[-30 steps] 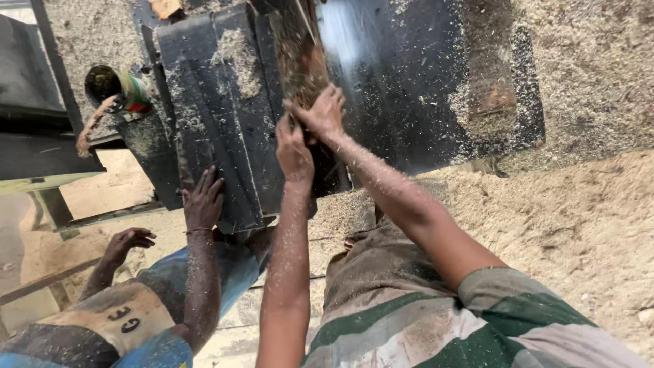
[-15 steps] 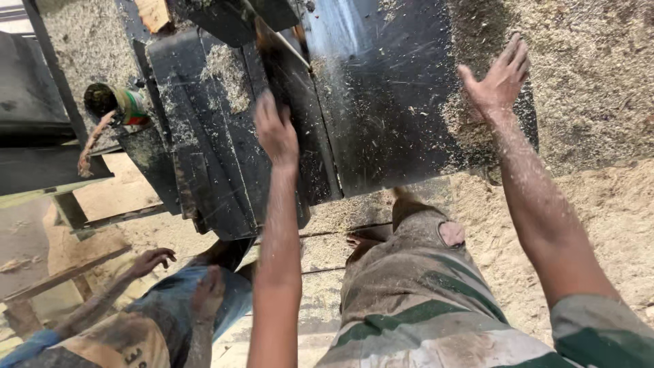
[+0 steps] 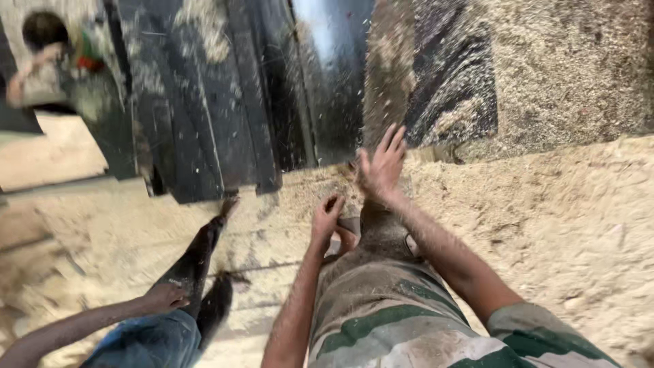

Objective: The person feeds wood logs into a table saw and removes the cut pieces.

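Overall, sawdust (image 3: 565, 225) covers the floor on the right and near side. Dark metal machine panels (image 3: 225, 102) stand at the far left and centre, dusted with sawdust. Nearer, the person's right hand (image 3: 381, 167) is open, fingers spread, amid falling sawdust by the panels' lower edge. Their left hand (image 3: 327, 217), loosely curled and holding nothing, hovers above their knee. A co-worker's hand (image 3: 163, 298) rests on a leg, near left.

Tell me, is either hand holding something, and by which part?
Nothing is held: the right hand is spread open in falling sawdust, and the left hand is loosely curled, empty.
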